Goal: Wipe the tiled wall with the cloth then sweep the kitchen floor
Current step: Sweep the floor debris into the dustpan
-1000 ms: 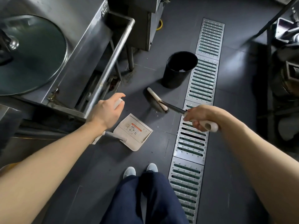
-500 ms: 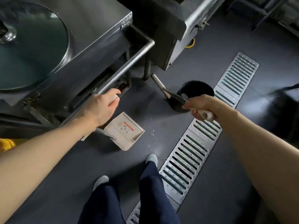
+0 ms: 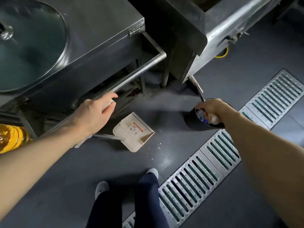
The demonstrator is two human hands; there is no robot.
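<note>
Broom (image 3: 196,87) handle gripped in my right hand (image 3: 212,109), fingers wrapped round it, head tucked under the steel unit (image 3: 213,30). Left hand (image 3: 93,112) fingers curled on dustpan (image 3: 134,134) handle; pan sits on floor (image 3: 65,178), white crumbs (image 3: 156,145) just beside it.

Dim overall, cool grey cast – no direct lamp in view. Brightest on the steel panel (image 3: 218,28) upper right and the floor grate (image 3: 205,168), with a soft glare patch on the dark floor (image 3: 166,160) beside it. Deep shadow under the counter (image 3: 98,38) and between the units. Slight motion blur on the glass lid (image 3: 28,45) and on the right hand (image 3: 212,107). Wide-angle bowing at edges – forearms stretched in both lower corners.
</note>
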